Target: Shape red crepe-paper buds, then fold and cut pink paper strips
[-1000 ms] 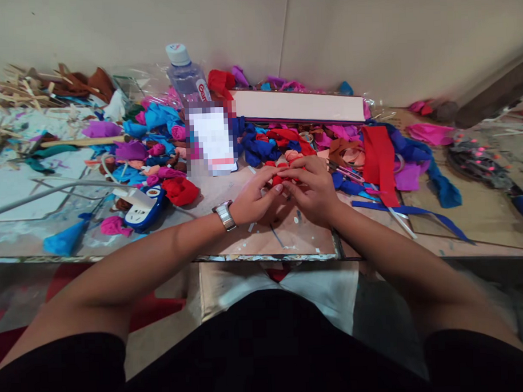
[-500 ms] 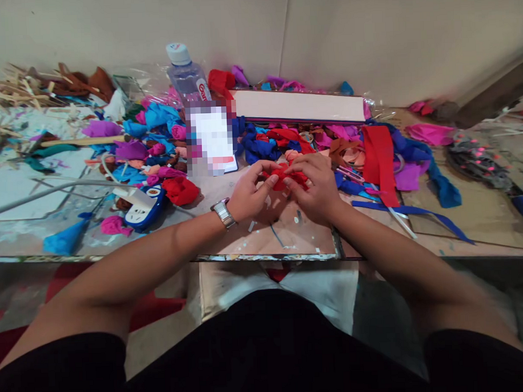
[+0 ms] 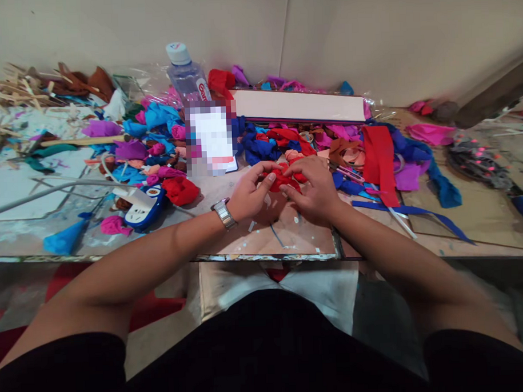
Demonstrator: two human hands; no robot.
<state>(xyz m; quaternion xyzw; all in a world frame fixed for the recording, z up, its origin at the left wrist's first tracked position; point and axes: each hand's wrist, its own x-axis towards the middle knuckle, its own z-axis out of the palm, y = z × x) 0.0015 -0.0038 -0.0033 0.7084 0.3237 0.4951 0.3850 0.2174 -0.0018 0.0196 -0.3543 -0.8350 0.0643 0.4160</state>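
One red piece (image 3: pixel 282 184) of thin, crumpled material, held between both hands just above or against the near middle of the table (image 3: pixel 306 240); which, cannot be told. Condition: gathered and ruffled, apparently part-worked; not yet set down, and how much shaping is left does not show. Left hand (image 3: pixel 249 193), with metal wristwatch (image 3: pixel 224 214): thumb and forefinger pinching the piece's left side. Right hand (image 3: pixel 315 185): fingers curled over its right side, thumb below, seemingly closed on it, though the contact is partly hidden. Just beyond: a navy bunch (image 3: pixel 256 149) amid mixed coloured scraps. To the right: one flat red strip (image 3: pixel 379 164), uncut or unused as far as shows. To the left: one compact red bundle (image 3: pixel 181 191), beside a blue-and-white socket block (image 3: pixel 145 210). Behind: one capped bottle (image 3: pixel 188 81); one long pale box (image 3: pixel 299 106).
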